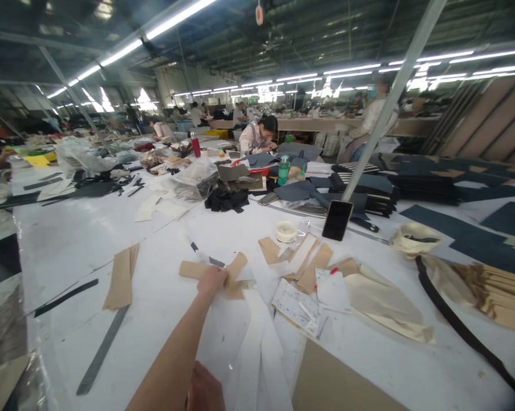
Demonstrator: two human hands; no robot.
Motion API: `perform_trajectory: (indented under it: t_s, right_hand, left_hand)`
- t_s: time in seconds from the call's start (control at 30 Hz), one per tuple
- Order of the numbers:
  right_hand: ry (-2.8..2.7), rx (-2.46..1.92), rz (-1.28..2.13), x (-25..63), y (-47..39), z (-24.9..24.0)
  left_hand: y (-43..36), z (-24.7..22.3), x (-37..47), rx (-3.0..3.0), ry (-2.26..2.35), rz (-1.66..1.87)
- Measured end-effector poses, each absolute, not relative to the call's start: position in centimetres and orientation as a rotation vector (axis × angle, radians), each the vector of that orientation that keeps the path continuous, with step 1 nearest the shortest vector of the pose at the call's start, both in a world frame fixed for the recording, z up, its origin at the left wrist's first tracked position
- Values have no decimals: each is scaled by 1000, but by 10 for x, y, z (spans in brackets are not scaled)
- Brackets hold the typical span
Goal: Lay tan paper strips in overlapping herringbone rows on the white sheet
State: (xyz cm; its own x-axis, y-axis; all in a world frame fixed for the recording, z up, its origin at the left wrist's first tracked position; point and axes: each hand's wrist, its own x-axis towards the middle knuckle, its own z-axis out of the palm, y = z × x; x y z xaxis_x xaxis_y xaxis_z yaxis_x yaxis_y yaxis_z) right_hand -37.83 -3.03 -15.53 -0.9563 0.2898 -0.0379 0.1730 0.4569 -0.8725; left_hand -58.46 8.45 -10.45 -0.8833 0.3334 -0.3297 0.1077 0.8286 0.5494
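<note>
My left hand (212,279) reaches out over the white table, its fingers closed on a beige strip (193,269). Other beige pieces (236,267) cross just right of those fingers. Low in the view, partly behind my left forearm, my right hand (205,389) is curled; what it holds, if anything, is hidden. White strips (254,337) run from the beige pieces toward the near edge. Several more beige and white pieces (312,267) lie overlapped to the right, beside printed paper sheets (297,305).
Beige strips (122,277) and a grey strip (103,351) lie left. A tape roll (286,231), phone (337,220) against a slanted pole (389,103), and cream cloth bag (415,238) stand beyond. A tan sheet (338,379) is near right. A co-worker (259,137) bends over the far side.
</note>
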Motion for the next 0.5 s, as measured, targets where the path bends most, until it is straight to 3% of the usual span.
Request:
perform_trajectory:
  t_s: [0.33, 0.5]
  right_hand:
    - [-2612, -507, 1294, -385, -34, -160]
    - [-2441, -771, 1663, -392, -27, -132]
  left_hand:
    - [64, -84, -563, 366, 2247, 1623]
    - [28, -33, -523, 343, 1876, 1942]
